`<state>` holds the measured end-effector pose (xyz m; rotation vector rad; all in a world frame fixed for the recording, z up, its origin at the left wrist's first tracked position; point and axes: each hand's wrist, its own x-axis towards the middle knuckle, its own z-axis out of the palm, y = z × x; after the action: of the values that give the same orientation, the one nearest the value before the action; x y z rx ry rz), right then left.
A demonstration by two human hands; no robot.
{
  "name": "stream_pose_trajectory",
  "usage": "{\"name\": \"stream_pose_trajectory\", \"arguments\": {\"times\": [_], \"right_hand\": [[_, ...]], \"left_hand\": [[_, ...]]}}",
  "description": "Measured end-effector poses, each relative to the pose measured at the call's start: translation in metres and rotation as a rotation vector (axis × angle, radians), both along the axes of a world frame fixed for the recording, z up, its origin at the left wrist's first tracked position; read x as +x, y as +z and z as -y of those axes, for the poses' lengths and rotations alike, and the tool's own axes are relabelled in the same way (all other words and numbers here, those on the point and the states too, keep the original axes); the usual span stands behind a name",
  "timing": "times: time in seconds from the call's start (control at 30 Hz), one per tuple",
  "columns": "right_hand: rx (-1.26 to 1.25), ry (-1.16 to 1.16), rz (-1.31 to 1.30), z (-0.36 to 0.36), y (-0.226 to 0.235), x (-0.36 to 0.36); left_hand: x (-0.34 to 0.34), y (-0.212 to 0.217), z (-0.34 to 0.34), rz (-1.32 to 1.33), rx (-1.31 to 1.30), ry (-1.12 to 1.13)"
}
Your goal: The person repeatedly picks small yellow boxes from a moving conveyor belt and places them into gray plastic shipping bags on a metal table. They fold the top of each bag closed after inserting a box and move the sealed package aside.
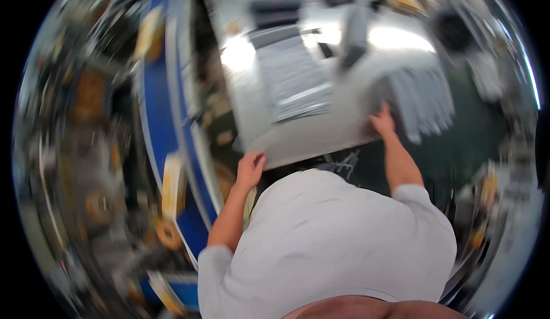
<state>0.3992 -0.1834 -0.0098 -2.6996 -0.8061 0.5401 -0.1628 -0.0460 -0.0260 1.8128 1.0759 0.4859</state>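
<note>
Beside one grey pile (423, 101), right hand's fingers (385, 109).

Near edge: A bare strip of metal table (306, 142) lies open.
Middle: A lane runs free between the grey stack (292, 73) and the grey bundle (421, 98) at right.
Far side: A grey block (356, 32) narrows that lane.
Left: A blue conveyor (159, 101) flanks the metal table.

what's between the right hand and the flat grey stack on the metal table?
Only shiny metal tabletop, in the head view: no object shows between the right hand and the flat grey stack, though the picture is blurred.
</note>
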Motion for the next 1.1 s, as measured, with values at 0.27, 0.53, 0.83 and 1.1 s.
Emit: {"name": "stream_pose_trajectory", "arguments": {"times": [0.27,0.53,0.83,1.1], "right_hand": [[-0.214,0.573,0.455,-0.013,-0.064,-0.103],[-0.234,0.706,0.287,-0.008,-0.026,-0.125],[-0.223,0.706,0.202,-0.023,-0.02,-0.129],[0.143,0.324,-0.017,-0.072,-0.015,-0.093]], "left_hand": [[-0.262,-0.069,0.065,-0.955,-0.033,1.116],[-0.381,-0.069,0.211,-1.125,-0.595,1.071],[-0.389,-0.096,0.233,-1.264,-0.404,0.924],[-0.376,-0.039,0.083,-0.932,0.008,0.82]]}}
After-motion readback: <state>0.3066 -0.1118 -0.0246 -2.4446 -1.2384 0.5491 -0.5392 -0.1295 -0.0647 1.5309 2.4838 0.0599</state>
